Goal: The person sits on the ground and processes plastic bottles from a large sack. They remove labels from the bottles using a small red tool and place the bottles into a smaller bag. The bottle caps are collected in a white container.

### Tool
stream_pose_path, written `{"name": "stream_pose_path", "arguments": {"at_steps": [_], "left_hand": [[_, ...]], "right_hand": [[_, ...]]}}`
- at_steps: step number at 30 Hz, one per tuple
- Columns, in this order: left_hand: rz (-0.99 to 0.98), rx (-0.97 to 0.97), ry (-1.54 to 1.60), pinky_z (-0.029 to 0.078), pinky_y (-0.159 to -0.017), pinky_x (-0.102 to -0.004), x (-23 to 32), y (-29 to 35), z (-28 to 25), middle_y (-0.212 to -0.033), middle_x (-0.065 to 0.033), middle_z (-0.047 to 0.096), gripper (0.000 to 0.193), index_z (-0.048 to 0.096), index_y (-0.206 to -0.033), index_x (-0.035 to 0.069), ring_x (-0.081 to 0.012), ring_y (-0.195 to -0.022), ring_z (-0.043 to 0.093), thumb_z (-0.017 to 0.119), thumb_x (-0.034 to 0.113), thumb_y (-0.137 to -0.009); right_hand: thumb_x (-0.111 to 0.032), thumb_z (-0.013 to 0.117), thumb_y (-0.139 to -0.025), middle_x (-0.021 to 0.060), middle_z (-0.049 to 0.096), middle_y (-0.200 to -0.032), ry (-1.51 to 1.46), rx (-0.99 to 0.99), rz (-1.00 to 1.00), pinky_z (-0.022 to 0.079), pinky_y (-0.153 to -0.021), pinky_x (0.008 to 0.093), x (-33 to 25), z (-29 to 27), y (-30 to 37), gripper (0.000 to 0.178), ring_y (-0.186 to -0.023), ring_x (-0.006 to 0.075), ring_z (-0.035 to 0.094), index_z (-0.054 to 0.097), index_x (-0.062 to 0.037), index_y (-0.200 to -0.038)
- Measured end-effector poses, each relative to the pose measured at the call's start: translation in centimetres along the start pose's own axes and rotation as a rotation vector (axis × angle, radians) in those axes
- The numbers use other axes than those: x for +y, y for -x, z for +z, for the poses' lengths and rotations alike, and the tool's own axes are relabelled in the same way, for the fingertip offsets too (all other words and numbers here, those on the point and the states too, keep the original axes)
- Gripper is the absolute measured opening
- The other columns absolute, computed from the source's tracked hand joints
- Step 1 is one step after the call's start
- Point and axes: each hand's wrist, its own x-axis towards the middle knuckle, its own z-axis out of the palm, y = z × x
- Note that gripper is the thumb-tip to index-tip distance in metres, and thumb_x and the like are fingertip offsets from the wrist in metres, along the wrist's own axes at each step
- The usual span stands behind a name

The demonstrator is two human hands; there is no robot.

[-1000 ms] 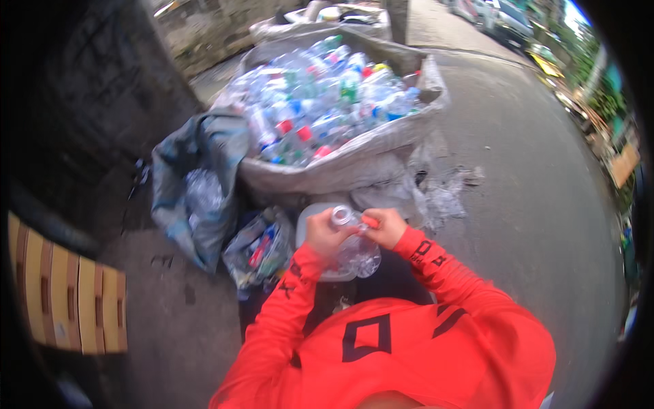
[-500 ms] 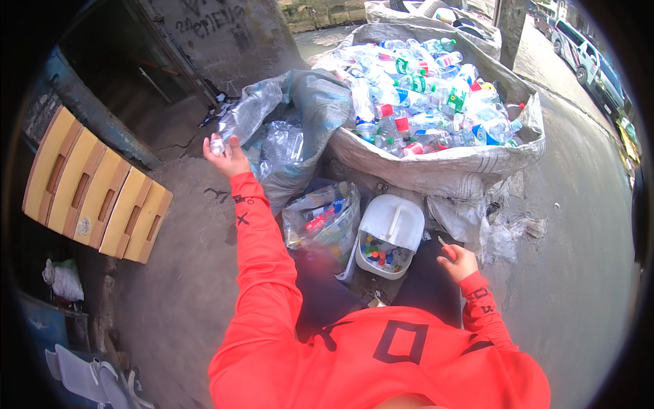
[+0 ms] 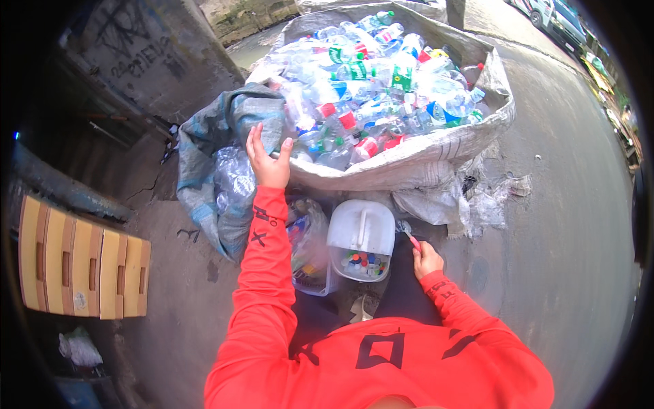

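Note:
My left hand (image 3: pixel 270 162) is raised with fingers spread, nothing in it, between the grey-blue sack (image 3: pixel 197 163) and the big white sack (image 3: pixel 409 167). Clear plastic bottles (image 3: pixel 235 177) show in the grey-blue sack's mouth. My right hand (image 3: pixel 428 260), closed, holds a slim pink-handled tool (image 3: pixel 414 241) by my right thigh; its tip is too small to make out. Just left of that hand stands a white plastic container (image 3: pixel 361 221) with a handle, coloured bottle caps (image 3: pixel 364 262) showing through its opening.
Bottles with mixed labels (image 3: pixel 368 88) heap the big white sack. A clear bag of wrappers (image 3: pixel 308 238) stands between my left forearm and the white container. Yellow-brown slatted crates (image 3: pixel 85 259) stand at the left. A parked vehicle (image 3: pixel 558 24) is at the far right.
My left hand has let go of a clear plastic bottle and moved right from the grey-blue sack's left side. The view has shifted. My right hand keeps the pink-handled tool.

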Motion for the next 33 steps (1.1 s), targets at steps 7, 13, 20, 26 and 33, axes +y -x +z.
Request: {"name": "stream_pose_path", "arguments": {"at_steps": [7,13,20,26,33], "left_hand": [[0.112,-0.566,-0.216,0.032,-0.098,-0.0422,1.4,-4.2,14.9,-0.128,-0.0201,0.038,0.066,0.044,-0.125,0.013,-0.0362,-0.117,0.038,0.071,0.03,-0.067],[0.395,-1.037,-0.323,0.041,-0.092,-0.0401,4.5,-2.6,26.1,-0.131,-0.0159,0.038,0.063,0.044,-0.125,0.023,-0.0327,-0.114,0.044,0.07,0.025,-0.067],[0.46,-1.164,-0.521,0.051,-0.074,-0.0381,2.6,2.7,31.4,-0.126,-0.0156,0.043,0.05,0.05,-0.119,0.024,-0.0322,-0.091,0.06,0.065,0.024,-0.072],[-0.813,-0.621,0.494,0.051,-0.059,-0.0297,1.4,-2.2,21.6,-0.097,-0.013,0.061,0.039,0.047,-0.118,0.01,-0.021,-0.085,0.062,0.048,0.033,-0.087],[-0.993,-0.482,1.653,0.053,-0.073,-0.0363,4.7,0.3,5.1,-0.107,-0.0169,0.058,0.047,0.042,-0.122,0.005,-0.0275,-0.098,0.058,0.048,0.034,-0.085]], "right_hand": [[-0.019,0.053,-0.083,0.0131,0.058,-0.08,-0.104,0.005,0.094,0.045,-0.062,0.0421,0.4,-0.3,-1.9,0.014,-0.072,0.0337,0.058,0.055,-0.0084,-0.091],[-0.015,0.055,-0.08,0.012,0.059,-0.08,-0.142,0.044,0.094,0.046,-0.062,0.0388,1.4,-1.0,-2.6,0.013,-0.071,0.0325,0.059,0.056,-0.0068,-0.09],[-0.017,0.054,-0.081,0.0098,0.056,-0.075,-0.166,0.077,0.069,0.045,-0.056,0.0388,2.0,-1.7,-2.2,0.01,-0.065,0.0315,0.057,0.056,-0.0084,-0.086],[-0.027,0.056,-0.081,0.0097,0.057,-0.076,-0.197,0.05,0.093,0.045,-0.059,0.0396,1.3,-2.4,-1.6,0.019,-0.068,0.0315,0.057,0.056,-0.0089,-0.087],[-0.032,0.048,-0.087,0.0134,0.06,-0.082,-0.321,0.049,0.132,0.045,-0.064,0.0408,1.0,-0.7,-0.6,0.026,-0.075,0.0349,0.058,0.056,-0.0082,-0.093]]}}
